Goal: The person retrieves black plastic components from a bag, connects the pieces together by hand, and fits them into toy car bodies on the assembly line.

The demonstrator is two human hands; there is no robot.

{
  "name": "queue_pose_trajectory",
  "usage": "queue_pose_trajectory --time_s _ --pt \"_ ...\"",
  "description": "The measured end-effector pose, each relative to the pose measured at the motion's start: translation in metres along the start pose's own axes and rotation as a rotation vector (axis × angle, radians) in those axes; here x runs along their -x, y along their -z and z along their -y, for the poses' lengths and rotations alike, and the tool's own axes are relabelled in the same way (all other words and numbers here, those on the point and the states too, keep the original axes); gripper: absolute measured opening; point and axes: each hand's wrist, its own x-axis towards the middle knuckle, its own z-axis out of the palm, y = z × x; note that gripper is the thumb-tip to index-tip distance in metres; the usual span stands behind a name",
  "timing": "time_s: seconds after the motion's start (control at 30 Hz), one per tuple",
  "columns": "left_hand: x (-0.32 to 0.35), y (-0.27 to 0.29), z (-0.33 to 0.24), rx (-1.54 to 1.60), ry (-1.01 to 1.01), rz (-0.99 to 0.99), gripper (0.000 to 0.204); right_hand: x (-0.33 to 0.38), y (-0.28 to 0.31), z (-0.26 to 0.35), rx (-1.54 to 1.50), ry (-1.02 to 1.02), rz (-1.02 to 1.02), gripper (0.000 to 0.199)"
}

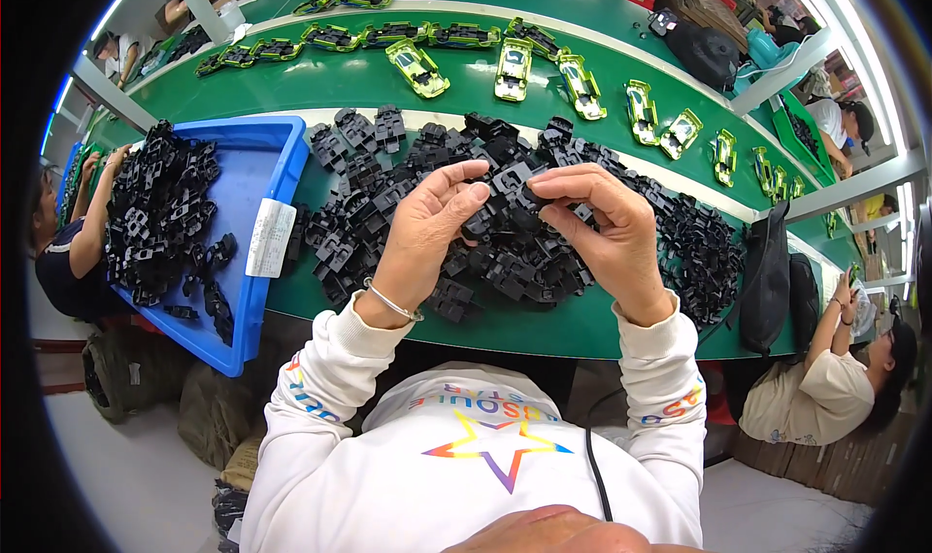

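Both my hands are raised over a heap of black moulded plastic parts (388, 199) on the green table. A dark plastic part (512, 182) shows between my hands, beside the left fingertips. My left hand (432, 228), with a silver bangle at the wrist, is curled with thumb and forefinger toward that part; its grip is partly hidden against the heap. My right hand (612, 228) pinches a small black piece (534, 197) between thumb and fingers, close to the dark part. Smaller black pieces (699, 252) are piled to the right of my right hand.
A blue tray (282, 165) of black parts stands at left. Green toy car bodies (417, 67) line the green bench beyond a pale ledge. Black bags (767, 281) hang at the table's right. Co-workers sit at left (73, 242) and right (825, 378).
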Motion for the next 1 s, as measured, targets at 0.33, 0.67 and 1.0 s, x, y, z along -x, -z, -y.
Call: queue_pose_trajectory --time_s 0.33,0.67,1.0 --pt "-0.006 -0.006 0.003 -0.183 -0.279 -0.042 0.024 -0.007 0.002 0.000 -0.061 -0.064 0.101 0.021" --pt "-0.007 -0.017 -0.005 -0.149 -0.081 -0.097 0.022 -0.012 0.005 -0.023 -0.058 0.015 0.199 0.020" --pt "-0.009 -0.015 -0.006 -0.091 -0.150 -0.129 0.020 -0.006 -0.008 -0.020 -0.382 -0.508 0.130 0.027"
